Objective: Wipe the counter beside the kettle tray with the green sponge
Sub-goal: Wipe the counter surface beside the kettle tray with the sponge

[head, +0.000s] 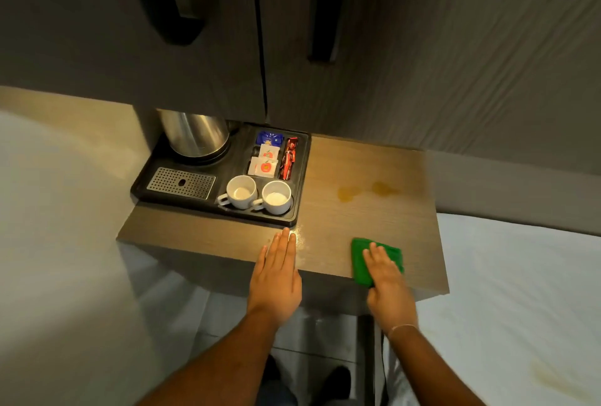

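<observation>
The green sponge [361, 261] lies flat near the front edge of the wooden counter [364, 220], right of the black kettle tray [300, 184]. My right hand [388, 285] presses on top of the sponge, fingers spread over it. My left hand [276, 275] rests flat on the counter's front edge, fingers straight and close together, tips just short of the tray's front right corner. Two yellowish stains [348, 192] mark the counter farther back, right of the tray. Pale specks [300, 239] dot the surface beside my left fingertips.
The tray holds a steel kettle [195, 135], a metal drip grid [180, 182], two white cups [258, 196] and several sachets [268, 158]. Dark cupboard doors [260, 31] overhang the counter's back. A white bed [520, 291] borders the right side. My shoes [331, 379] stand on tiled floor below.
</observation>
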